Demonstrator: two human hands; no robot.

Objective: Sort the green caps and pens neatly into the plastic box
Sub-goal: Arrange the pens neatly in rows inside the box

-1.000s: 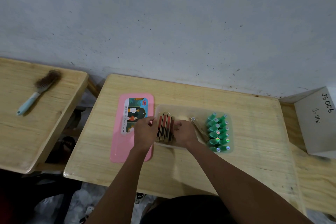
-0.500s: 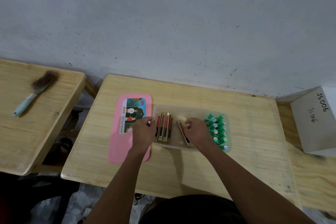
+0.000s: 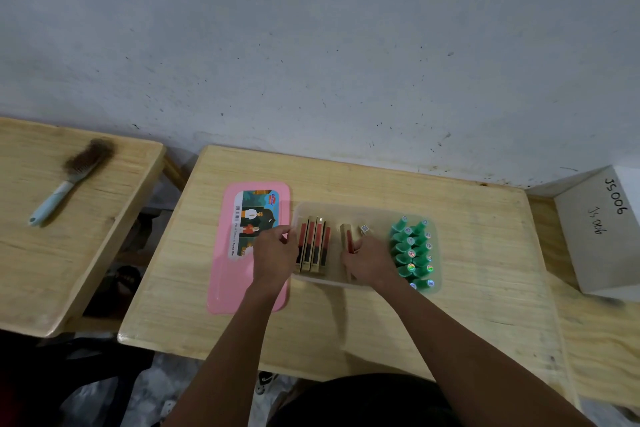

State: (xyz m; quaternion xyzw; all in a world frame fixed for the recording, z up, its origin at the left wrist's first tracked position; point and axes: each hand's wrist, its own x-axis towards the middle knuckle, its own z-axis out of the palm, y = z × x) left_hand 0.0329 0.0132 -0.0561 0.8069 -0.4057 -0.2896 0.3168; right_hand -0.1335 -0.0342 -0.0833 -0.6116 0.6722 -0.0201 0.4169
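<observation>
Sorting nearly finished inside the box (image 3: pixel 363 210) on the tabletop (image 3: pixel 485 253). Green caps (image 3: pixel 412 250) packed in two rows at the box's right end; three pens (image 3: pixel 313 244) lying side by side at its left end. Right hand (image 3: pixel 367 262) in the middle of the box, fingers clamped on a fourth pen (image 3: pixel 347 239), pointing away and standing apart from the row. Left hand (image 3: pixel 273 253) at the box's left wall, fingers curled against the outermost pen; whether gripping or only bracing, cannot tell. Best way on, by judgement: keep the left hand bracing the row, turn the held pen parallel, slide it flush against the third, then release gently. Another small item (image 3: pixel 363 229) beside the held pen, too blurred to name. Pink lid (image 3: pixel 225 281) flat, left of the box.
</observation>
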